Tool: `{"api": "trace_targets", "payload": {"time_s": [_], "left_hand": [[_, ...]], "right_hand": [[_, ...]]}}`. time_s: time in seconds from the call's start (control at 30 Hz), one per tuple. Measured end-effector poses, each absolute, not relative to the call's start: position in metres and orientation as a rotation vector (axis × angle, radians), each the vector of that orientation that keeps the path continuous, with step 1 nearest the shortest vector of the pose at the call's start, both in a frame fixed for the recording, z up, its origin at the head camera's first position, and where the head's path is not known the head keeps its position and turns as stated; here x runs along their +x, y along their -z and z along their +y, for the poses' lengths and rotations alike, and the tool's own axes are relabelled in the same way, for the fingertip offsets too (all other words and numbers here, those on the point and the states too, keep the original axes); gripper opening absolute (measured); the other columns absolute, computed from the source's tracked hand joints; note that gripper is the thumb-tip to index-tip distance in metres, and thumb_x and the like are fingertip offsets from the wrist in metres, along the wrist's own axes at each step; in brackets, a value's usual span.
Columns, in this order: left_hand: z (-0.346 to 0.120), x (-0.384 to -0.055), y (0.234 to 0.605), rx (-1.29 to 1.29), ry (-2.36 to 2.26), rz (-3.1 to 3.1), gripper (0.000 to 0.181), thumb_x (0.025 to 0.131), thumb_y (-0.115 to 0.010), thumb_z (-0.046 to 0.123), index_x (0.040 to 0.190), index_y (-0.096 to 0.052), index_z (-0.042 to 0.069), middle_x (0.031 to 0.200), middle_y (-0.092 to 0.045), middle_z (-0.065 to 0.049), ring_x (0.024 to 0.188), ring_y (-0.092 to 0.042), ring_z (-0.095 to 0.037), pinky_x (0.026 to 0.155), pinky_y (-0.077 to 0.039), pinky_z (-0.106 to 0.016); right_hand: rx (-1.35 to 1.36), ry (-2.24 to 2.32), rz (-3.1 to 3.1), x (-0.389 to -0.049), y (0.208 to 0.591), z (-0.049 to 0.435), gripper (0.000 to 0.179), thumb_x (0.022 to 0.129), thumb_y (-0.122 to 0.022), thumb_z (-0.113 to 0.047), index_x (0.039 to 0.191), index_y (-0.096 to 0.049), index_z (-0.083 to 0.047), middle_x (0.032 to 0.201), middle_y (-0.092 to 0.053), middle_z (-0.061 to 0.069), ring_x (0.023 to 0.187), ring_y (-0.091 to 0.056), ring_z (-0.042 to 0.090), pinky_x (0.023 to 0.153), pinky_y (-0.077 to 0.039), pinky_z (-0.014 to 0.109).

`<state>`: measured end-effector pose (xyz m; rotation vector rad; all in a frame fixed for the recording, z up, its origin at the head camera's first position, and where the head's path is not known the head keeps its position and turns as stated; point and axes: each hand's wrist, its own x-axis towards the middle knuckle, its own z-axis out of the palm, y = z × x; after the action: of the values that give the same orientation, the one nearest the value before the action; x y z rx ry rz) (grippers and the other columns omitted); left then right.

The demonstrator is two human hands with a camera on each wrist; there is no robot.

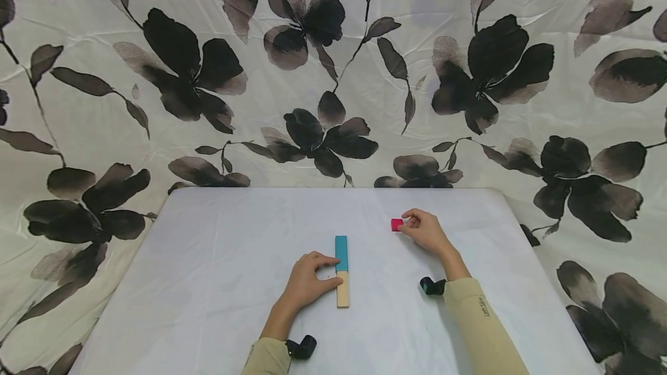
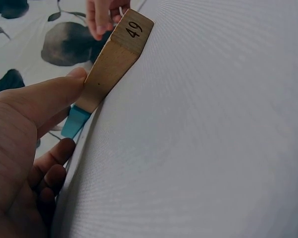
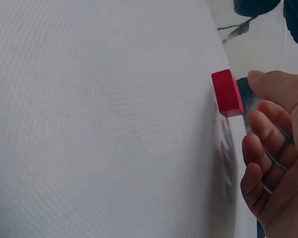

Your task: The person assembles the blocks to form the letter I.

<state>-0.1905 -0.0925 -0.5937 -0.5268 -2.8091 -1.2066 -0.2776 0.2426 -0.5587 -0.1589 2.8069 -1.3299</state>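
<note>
A teal block (image 1: 341, 252) and a bare wooden block (image 1: 342, 294) lie end to end in one straight line on the white table. The wooden block's near end carries the number 49 in the left wrist view. My left hand (image 1: 306, 279) is at their left side, its thumb against the wooden block and its index fingertip at the teal one. A small red block (image 3: 227, 93) rests farther back on the right. Beside it is my right hand (image 1: 424, 230), thumb and fingertips close to its right side, with a gap showing in the right wrist view.
White cloth covers the table (image 1: 208, 282). Behind it hangs a pale curtain (image 1: 396, 149) printed with dark flowers. A black wrist camera (image 1: 302, 347) sits on the left wrist, another black camera (image 1: 432, 286) on the right.
</note>
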Motion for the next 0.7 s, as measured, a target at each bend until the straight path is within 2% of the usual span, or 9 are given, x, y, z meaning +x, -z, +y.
{"api": "trace_targets", "payload": {"time_s": [0.43, 0.7], "left_hand": [[-0.0936, -0.1886, 0.5939, -0.523, 1.211, -2.814, 0.04, 0.076, -0.082, 0.043, 0.112, -0.073, 0.029, 0.099, -0.06, 0.012, 0.088, -0.051, -0.008, 0.076, -0.042, -0.032], [-0.0927, -0.1894, 0.5916, -0.526, 1.206, -2.813, 0.04, 0.076, -0.082, 0.042, 0.113, -0.073, 0.028, 0.099, -0.06, 0.012, 0.088, -0.05, -0.008, 0.076, -0.042, -0.031]], "right_hand": [[-0.145, 1.34, 2.793, -0.2786, 0.5676, 0.2411, 0.03, 0.085, -0.076, -0.017, 0.111, -0.066, -0.004, 0.083, -0.06, 0.004, 0.074, -0.052, 0.019, 0.065, -0.044, 0.03], [-0.152, 1.345, 2.798, -0.2775, 0.5638, 0.2393, 0.032, 0.084, -0.077, -0.015, 0.111, -0.066, -0.002, 0.083, -0.06, 0.005, 0.075, -0.053, 0.02, 0.069, -0.044, 0.033]]}}
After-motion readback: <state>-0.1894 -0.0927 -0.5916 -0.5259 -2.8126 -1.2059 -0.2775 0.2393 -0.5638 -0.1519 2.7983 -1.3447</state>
